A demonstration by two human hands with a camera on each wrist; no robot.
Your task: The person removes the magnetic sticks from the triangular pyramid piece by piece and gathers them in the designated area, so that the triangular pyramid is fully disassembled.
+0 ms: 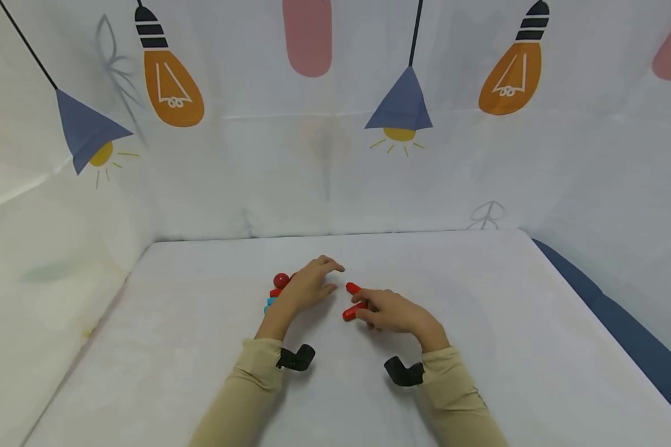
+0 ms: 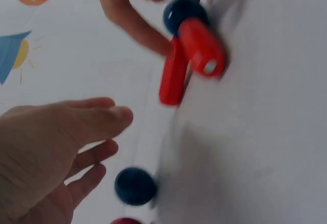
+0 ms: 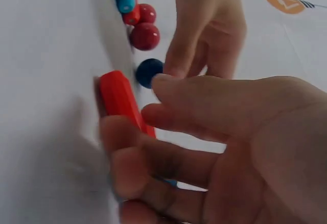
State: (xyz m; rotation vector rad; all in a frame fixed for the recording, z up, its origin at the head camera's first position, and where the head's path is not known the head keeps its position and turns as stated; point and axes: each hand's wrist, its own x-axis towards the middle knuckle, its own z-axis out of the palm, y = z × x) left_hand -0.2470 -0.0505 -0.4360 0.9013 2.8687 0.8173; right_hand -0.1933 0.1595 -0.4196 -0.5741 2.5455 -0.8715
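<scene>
Red plastic sticks (image 1: 355,304) lie mid-table under the fingertips of the right hand (image 1: 394,313), which pinches them; the longer one runs from about 8 o'clock to 2 o'clock and a second, shorter piece (image 1: 353,287) sits just beyond it. White cloth covers the table (image 1: 481,298), and a backdrop printed with lamps and bulbs (image 1: 173,87) walls it in. Left hand (image 1: 307,287) hovers with relaxed, spread fingers, holding nothing, hiding most of the red ball (image 1: 281,280) and blue pieces (image 1: 270,303) at its 9 o'clock; the wrist views are blurred.

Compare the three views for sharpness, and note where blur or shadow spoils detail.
Head view: sharp and evenly lit, faint shadows. Left wrist view: the red sticks and dark ball smear. Right wrist view: the right hand is soft, and shadow lies beside the red stick.
</scene>
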